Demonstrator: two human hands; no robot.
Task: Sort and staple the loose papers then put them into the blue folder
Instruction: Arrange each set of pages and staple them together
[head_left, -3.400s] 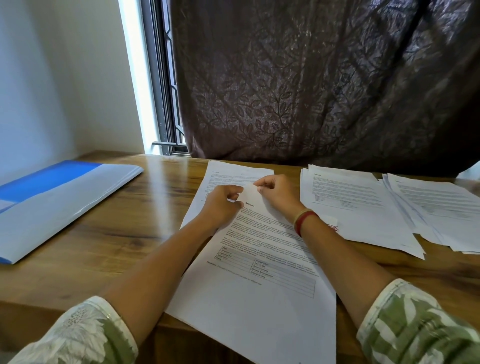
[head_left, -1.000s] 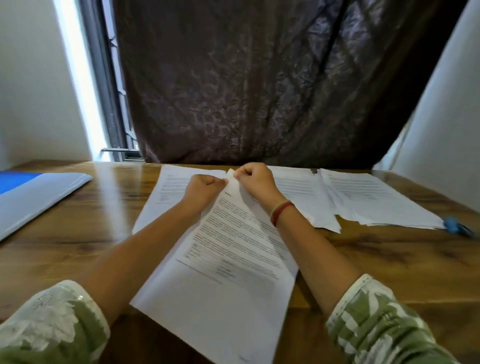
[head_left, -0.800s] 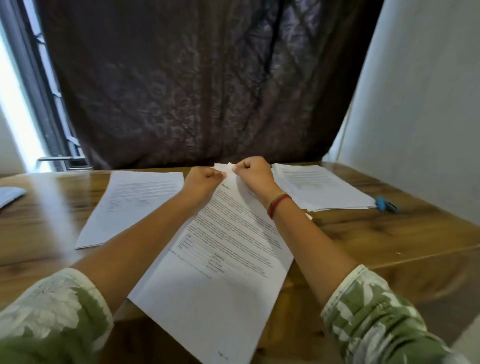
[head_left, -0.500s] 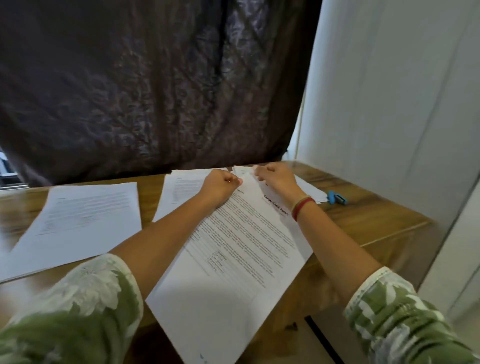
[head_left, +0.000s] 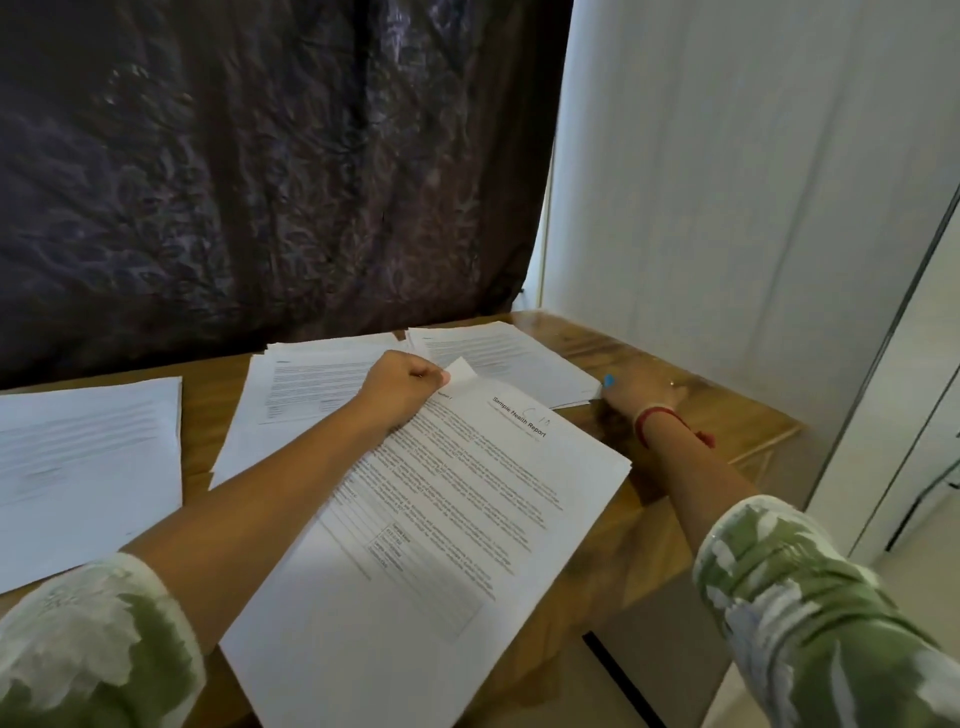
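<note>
Stapling is in hand: the sorted set (head_left: 457, 493) is pinched at its folded corner by the curled fingers of the left hand (head_left: 402, 387). The blue stapler (head_left: 608, 381) lies under the right hand (head_left: 641, 395) — whether it is gripped cannot be told. Next, it must be carried to the pinched corner.

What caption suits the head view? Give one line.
Left hand pinches a top corner of the report pages while the right hand touches the blue stapler on the wooden table.

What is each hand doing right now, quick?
Left hand: closed, pinching the top corner of the health report pages.
Right hand: over the blue stapler; grip cannot be told.
</note>
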